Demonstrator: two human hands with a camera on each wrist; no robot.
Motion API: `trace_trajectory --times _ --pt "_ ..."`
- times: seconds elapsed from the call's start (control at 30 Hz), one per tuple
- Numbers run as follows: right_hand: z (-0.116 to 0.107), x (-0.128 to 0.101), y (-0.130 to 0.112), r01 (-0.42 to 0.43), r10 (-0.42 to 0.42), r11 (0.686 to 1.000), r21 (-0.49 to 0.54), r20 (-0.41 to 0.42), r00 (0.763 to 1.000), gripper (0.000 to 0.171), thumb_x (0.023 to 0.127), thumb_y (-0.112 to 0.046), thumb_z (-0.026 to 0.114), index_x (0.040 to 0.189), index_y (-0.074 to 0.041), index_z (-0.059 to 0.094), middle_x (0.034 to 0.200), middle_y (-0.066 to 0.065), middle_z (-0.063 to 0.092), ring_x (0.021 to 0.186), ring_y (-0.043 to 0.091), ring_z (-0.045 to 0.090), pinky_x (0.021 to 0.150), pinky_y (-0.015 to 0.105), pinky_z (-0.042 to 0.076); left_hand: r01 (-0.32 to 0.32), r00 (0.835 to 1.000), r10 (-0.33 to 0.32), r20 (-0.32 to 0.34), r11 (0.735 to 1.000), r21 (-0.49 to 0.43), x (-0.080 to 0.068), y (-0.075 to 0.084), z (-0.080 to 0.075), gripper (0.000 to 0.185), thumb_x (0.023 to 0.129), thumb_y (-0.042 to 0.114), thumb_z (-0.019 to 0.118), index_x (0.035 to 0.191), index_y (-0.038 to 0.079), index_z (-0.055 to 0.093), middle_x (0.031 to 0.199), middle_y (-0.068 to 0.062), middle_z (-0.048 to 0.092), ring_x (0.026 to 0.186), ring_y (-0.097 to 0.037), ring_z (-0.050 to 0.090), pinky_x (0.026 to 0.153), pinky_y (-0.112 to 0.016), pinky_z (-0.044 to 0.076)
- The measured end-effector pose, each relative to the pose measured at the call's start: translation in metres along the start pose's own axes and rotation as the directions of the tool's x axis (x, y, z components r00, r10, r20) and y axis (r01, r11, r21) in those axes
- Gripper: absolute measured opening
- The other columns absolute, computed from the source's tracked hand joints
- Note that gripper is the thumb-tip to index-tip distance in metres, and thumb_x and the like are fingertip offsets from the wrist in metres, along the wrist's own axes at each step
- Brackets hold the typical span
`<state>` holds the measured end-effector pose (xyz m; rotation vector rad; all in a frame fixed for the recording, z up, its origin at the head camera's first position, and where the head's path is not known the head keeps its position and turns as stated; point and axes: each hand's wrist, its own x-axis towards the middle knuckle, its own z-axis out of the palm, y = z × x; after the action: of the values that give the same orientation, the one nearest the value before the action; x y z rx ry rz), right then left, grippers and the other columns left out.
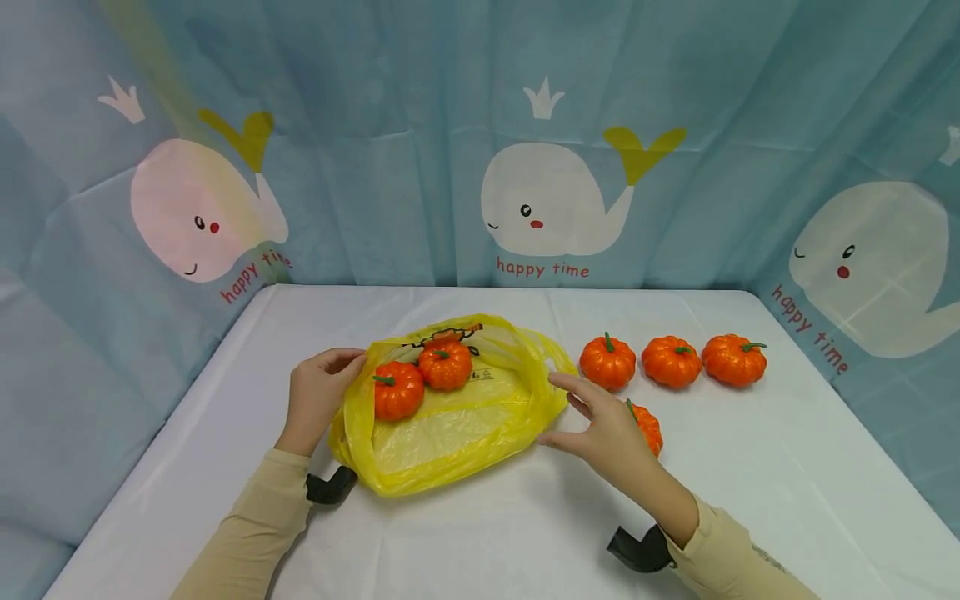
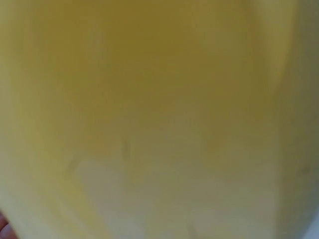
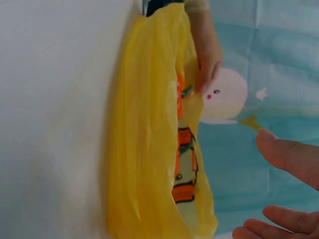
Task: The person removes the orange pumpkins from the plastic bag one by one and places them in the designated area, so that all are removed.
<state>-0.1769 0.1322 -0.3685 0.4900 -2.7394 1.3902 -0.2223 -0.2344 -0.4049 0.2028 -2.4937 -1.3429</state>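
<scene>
A thin yellow plastic bag (image 1: 442,479) lies on its side with its mouth spread wide. Inside it are two small orange pumpkins with green stems, one at the left (image 1: 398,391) and one farther back (image 1: 446,364). My left hand (image 1: 318,392) pinches the bag's left rim between thumb and fingers. Yellow plastic (image 2: 149,99) fills the left wrist view, blurred. At the bag's right edge is my right hand (image 1: 600,429), thumb and fingers spread apart with nothing between them. Behind that hand a pumpkin (image 1: 647,429) is partly hidden.
To the right of the bag, three more pumpkins stand in a row: the nearest to it (image 1: 608,363), a middle one (image 1: 672,362) and a far right one (image 1: 735,361). A white cloth covers the table (image 1: 480,550). Behind hangs a blue curtain (image 1: 420,167) with whales.
</scene>
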Motion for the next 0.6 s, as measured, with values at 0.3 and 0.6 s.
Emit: trace_trajectory --times 0.3,0.6 --pt "0.030 0.029 -0.013 0.015 -0.019 0.998 0.057 0.063 0.998 0.073 0.072 -0.015 0.089 0.137 -0.004 0.057 0.142 0.015 0.057 0.132 0.036 0.054 0.106 0.044 0.047 -0.002 1.000 0.001 0.007 1.000 0.016 0.000 0.000 -0.002 0.031 0.098 0.030 0.064 0.113 0.005 0.075 0.112 -0.016 0.074 0.102 -0.027 0.067 0.073 -0.002 0.044" --pt "0.062 0.053 -0.016 0.036 -0.045 0.995 0.091 0.104 0.994 0.075 0.073 -0.014 0.089 0.139 -0.005 0.055 0.142 0.014 0.058 0.132 0.038 0.053 0.109 0.048 0.045 0.001 1.000 -0.001 0.008 1.000 0.012 0.000 0.002 -0.001 0.030 0.098 0.028 0.064 0.113 0.005 0.074 0.113 -0.017 0.073 0.103 -0.028 0.067 0.073 -0.001 0.044"
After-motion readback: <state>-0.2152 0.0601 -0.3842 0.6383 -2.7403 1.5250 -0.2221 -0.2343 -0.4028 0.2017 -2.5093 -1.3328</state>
